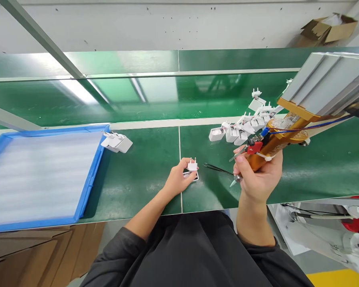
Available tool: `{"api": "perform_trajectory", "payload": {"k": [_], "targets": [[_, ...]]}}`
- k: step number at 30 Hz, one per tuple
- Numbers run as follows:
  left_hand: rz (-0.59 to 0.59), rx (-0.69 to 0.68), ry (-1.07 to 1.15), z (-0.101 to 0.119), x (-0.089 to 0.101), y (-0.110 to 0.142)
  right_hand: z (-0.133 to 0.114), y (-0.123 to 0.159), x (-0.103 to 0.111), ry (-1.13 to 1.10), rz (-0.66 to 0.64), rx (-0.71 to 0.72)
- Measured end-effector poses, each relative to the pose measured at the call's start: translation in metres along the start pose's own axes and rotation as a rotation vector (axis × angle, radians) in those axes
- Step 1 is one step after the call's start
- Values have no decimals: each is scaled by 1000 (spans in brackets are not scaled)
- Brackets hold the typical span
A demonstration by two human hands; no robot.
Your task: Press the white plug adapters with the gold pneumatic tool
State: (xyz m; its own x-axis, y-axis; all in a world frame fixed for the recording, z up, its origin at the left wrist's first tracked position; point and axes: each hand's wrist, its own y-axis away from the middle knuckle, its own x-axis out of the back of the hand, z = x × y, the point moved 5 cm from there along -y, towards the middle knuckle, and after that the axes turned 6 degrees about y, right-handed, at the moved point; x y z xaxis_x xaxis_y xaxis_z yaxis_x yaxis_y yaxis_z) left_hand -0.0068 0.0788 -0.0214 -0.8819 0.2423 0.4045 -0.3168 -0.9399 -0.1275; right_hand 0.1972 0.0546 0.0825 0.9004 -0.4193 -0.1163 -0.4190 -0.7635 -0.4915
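My left hand (pixel 178 178) is closed around a white charger (pixel 192 166) low over the green bench. Its two-pin plug part points up, and a hollow white casing (pixel 195 177) shows beneath it, partly covered by my fingers. In my right hand (pixel 261 181) is a gold-coloured glue gun (pixel 283 137), with a red switch and wires near my thumb. The gun's pale green nozzle (pixel 233 183) points down to the left, apart from the charger. Black tweezers (pixel 217 169) lie on the bench between my hands.
Several opened white chargers (pixel 237 130) are clustered behind the gun. On the left, assembled-looking white chargers (pixel 117 142) rest at the edge of a blue tray (pixel 91 175) lined with white sheet. A cardboard box (pixel 329 32) stands at the back right.
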Motion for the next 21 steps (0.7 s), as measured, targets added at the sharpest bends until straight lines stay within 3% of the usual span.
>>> {"api": "perform_trajectory", "payload": {"k": [3, 7, 10, 13, 18, 21], "targets": [[60, -174, -182, 4, 1, 5, -1, 0, 0, 20, 6, 4], [-54, -313, -461, 20, 2, 17, 0, 1, 2, 16, 0, -6], [-88, -339, -604, 31, 5, 27, 1, 2, 3, -3, -11, -12], [-34, -369, -653, 33, 5, 33, 1, 3, 4, -5, -19, -18], [118, -359, -584, 21, -1, 33, 2, 4, 4, 18, -16, -43], [132, -300, -625, 13, -5, 31, 2, 3, 4, 22, -11, -48]]}}
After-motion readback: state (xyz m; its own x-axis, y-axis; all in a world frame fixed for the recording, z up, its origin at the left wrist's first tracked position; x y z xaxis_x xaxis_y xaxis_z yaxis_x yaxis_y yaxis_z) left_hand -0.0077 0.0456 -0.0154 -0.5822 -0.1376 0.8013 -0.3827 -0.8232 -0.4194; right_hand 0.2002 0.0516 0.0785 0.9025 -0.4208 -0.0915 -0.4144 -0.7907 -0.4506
